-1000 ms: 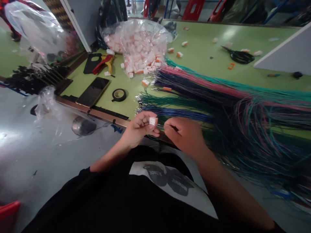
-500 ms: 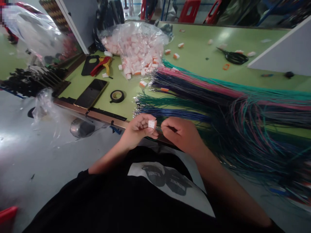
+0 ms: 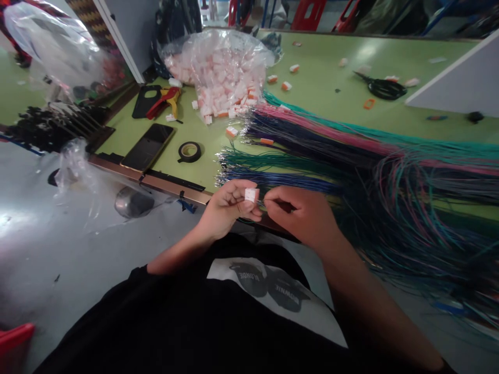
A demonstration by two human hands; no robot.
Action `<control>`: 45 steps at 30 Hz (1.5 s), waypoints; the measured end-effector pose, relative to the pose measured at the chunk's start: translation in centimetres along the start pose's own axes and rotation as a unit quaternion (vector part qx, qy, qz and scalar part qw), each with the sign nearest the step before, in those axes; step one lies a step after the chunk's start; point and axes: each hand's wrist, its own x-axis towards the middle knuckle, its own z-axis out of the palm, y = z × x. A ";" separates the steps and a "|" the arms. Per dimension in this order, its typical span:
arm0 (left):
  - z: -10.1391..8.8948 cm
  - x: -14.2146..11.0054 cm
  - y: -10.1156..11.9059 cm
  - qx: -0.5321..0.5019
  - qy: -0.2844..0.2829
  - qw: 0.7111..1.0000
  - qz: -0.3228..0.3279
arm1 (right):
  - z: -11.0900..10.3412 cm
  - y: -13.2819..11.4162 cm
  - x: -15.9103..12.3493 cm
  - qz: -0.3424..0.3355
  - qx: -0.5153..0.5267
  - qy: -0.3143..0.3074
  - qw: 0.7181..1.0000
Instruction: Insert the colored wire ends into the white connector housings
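Observation:
My left hand point(image 3: 230, 206) pinches a small white and orange connector housing point(image 3: 250, 195) between thumb and fingers, above the table's front edge. Just to its right, my right hand point(image 3: 298, 212) is closed, thumb against forefinger, on a thin wire point(image 3: 262, 201) whose end points at the housing. Whether the wire tip is inside the housing, I cannot tell. Behind the hands lie bundles of blue wires point(image 3: 273, 179) and green wires point(image 3: 257, 158) with metal terminals at their left ends. Pink, teal and dark wires point(image 3: 327, 130) stretch off to the right.
A clear bag of connector housings point(image 3: 226, 78) stands at the back. Left of it are red and yellow pliers point(image 3: 166, 101), a phone point(image 3: 148, 147) and a roll of black tape point(image 3: 189, 151). Scissors point(image 3: 384, 88) and loose housings lie at the back right, near a white panel point(image 3: 460, 78).
The view has shifted slightly. Both hands appear a little farther right in the picture, and the wire end now shows between the right fingertips and the housing.

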 end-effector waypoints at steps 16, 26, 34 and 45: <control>-0.1 0.1 -0.4 0.049 -0.014 0.994 0.093 | 0.5 -0.2 -0.2 0.016 0.099 0.002 0.995; -0.3 -0.1 -0.2 0.131 0.009 0.984 0.119 | 0.6 -0.2 0.1 0.029 0.156 -0.017 0.987; 0.1 0.0 -0.5 0.085 0.008 0.992 0.089 | 0.9 0.0 0.3 0.070 0.209 -0.039 0.975; 0.0 0.5 -0.9 0.016 0.017 0.998 0.059 | 0.8 0.4 0.4 0.021 0.138 -0.014 0.990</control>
